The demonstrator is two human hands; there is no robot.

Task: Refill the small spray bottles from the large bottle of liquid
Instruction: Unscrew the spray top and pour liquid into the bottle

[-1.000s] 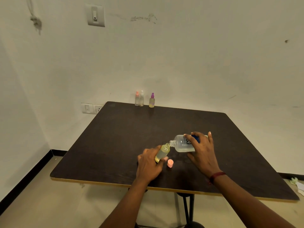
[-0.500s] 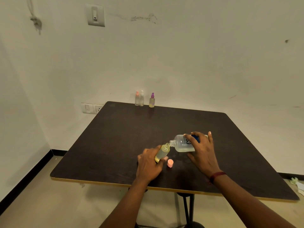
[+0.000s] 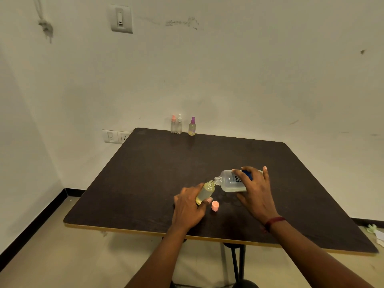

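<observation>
My left hand [image 3: 188, 206] grips a small uncapped spray bottle [image 3: 204, 193] with yellowish liquid, tilted to the right above the dark table [image 3: 145, 175]. My right hand [image 3: 255, 191] holds the large clear bottle [image 3: 231, 180] nearly on its side, its open mouth touching the small bottle's neck. A pink cap [image 3: 215, 205] lies on the table between my hands. At the table's far edge stand three capped small spray bottles: a pink-topped one [image 3: 173, 124], a white-topped one [image 3: 179, 124] and a purple-topped one [image 3: 192, 126] holding yellowish liquid.
The table stands against a white wall with a socket plate [image 3: 116, 136] at its far left corner and a switch [image 3: 121, 18] higher up. The table's front edge runs just below my wrists. Bits of litter [image 3: 374, 230] lie on the floor at right.
</observation>
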